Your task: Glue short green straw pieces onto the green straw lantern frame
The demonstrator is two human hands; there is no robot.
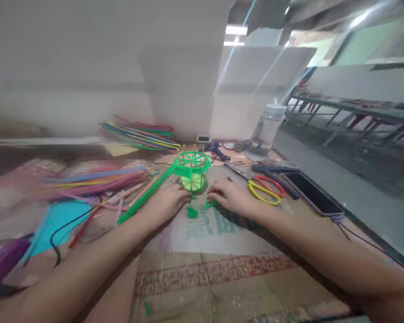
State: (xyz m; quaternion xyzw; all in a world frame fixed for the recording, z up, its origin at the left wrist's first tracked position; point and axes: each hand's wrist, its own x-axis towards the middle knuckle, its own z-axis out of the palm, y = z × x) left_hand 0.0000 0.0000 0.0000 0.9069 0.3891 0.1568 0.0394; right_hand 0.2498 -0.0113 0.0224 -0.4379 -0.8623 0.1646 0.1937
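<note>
The green straw basket (pixel 191 170) stood upright on the cardboard sheet (pixel 215 251) covering the tabletop, between the two hands and touching or nearly touching the left one. The left hand (pixel 166 202) lay against the basket's lower left side with its fingers curled toward the base; whether that grip was closed on the frame or only resting beside it could not be told, as the picture was smeared by motion. The right hand (pixel 230 196) rested palm down just to the right of the basket, fingers bent, the tips at a small green offcut (pixel 210 204); whether it pinched that piece could not be told either. A long green straw (pixel 144 195) ran from the basket's rim down to the left, passing over the left hand's side. In my judgement the chief hazard was the lightness of the basket: a nudge from either hand, or a knock on the long straw acting as a lever, could tip it or bend its thin uprights. The loose offcuts (pixel 191 212) were small and could be swept off the sheet by a wrist. The scissors (pixel 264 187) lay close to the right forearm and the phone (pixel 311 193) just beyond, near the tabletop edge; a careless sweep of that arm could push either along. The pile of coloured straws (pixel 97 179) on the left crowded the left forearm and could be dragged by it.
</note>
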